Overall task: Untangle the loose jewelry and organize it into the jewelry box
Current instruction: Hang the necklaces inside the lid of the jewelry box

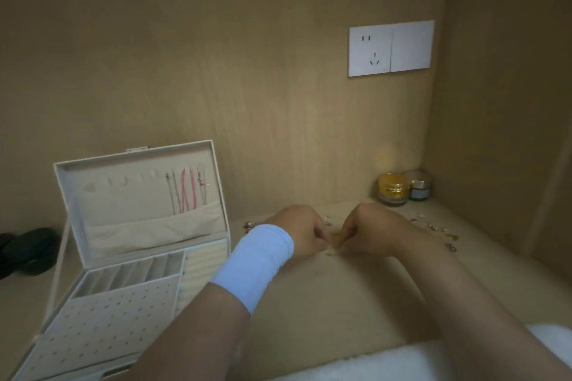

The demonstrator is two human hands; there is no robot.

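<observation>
A cream jewelry box [93, 312] stands open at the lower left, its lid [139, 195] upright with a few necklaces [185, 192] hanging inside, one of them pink. My left hand [301, 232], with a white wristband, and my right hand [368, 232] meet on the wooden surface, both pinching a thin gold chain [334, 243] stretched between the fingertips. The picture is blurred, so the chain's shape is hard to read. Small gold loose jewelry pieces [436, 229] lie scattered to the right of my right hand. A beaded piece [249, 226] shows just behind my left wrist.
Two small jars, one gold [392, 189] and one grey-blue [419, 185], stand in the back right corner. A white wall socket [390, 48] is on the wooden back panel. A dark object [28, 252] lies left of the box. White fabric [402, 362] lies along the front edge.
</observation>
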